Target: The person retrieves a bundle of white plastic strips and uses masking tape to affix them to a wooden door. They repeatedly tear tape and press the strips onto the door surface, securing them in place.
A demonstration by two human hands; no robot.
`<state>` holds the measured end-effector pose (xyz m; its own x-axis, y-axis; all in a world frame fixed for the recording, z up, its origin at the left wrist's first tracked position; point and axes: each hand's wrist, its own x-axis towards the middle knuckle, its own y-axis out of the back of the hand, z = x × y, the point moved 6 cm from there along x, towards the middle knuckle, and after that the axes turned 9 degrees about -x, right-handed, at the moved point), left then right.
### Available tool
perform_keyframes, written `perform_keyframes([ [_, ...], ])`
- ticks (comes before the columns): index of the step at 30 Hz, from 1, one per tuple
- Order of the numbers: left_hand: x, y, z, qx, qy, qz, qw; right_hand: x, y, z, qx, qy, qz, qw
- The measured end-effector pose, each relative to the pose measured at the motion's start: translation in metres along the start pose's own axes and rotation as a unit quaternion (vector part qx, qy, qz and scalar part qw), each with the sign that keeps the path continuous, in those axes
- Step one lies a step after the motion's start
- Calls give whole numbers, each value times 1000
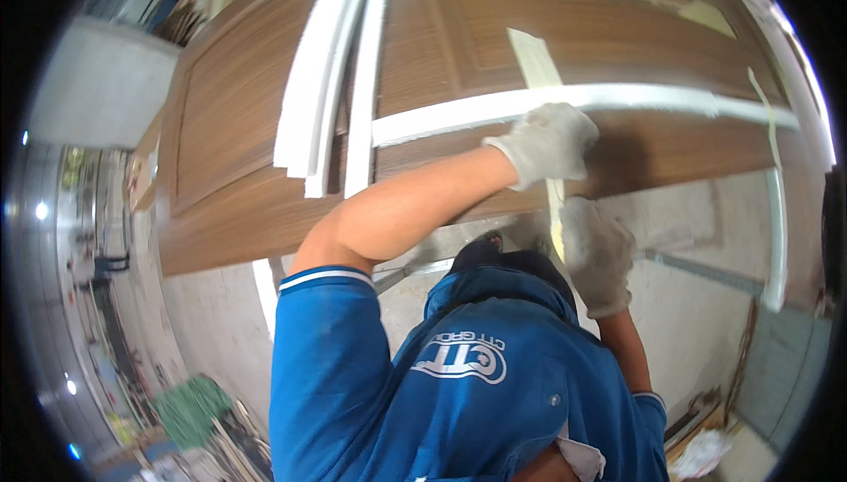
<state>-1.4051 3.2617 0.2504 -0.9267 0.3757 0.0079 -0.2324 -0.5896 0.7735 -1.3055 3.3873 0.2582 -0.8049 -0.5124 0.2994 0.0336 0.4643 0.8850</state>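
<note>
A brown wood-grain door panel (494,28) lies before me, with a long white strip (441,118) along its near part. Pale yellow tape (534,57) runs over the strip and hangs down past the panel's near edge. My left hand (549,142), in a whitish work glove, is curled over the tape at the strip's near side; its fingertips are hidden. Lower and to the right, my right hand (598,257), gloved too, is closed at the hanging tape end, below the panel edge.
Several white strips (309,94) lie across the panel's left part. Another yellow tape piece (766,98) crosses the strip's right end. Metal support bars (697,270) show beneath the panel. A green cloth (190,411) and stacked material lie at lower left; a person (101,266) is far left.
</note>
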Motion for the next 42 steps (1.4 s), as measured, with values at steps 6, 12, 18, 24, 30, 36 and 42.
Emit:
perform_keyframes([
  [6,-10,5,-1,-59,22,49,997,-5,-11,19,212,-94,-10,973],
  [12,-17,-2,-1,-49,39,56,996,-44,-29,-19,169,101,-87,977],
  [18,-87,2,48,111,-88,197,970,-78,-3,87,261,-139,-69,953],
  [24,-28,51,13,190,-74,316,926,-86,8,135,300,-219,3,928],
  [30,-26,109,-63,145,121,300,935,-103,-6,151,353,-204,-37,913],
  [36,-192,218,-164,228,470,432,735,-127,-10,172,318,-253,-43,913],
  [42,-243,213,-238,-62,455,431,776,-113,-18,133,329,-235,28,914],
])
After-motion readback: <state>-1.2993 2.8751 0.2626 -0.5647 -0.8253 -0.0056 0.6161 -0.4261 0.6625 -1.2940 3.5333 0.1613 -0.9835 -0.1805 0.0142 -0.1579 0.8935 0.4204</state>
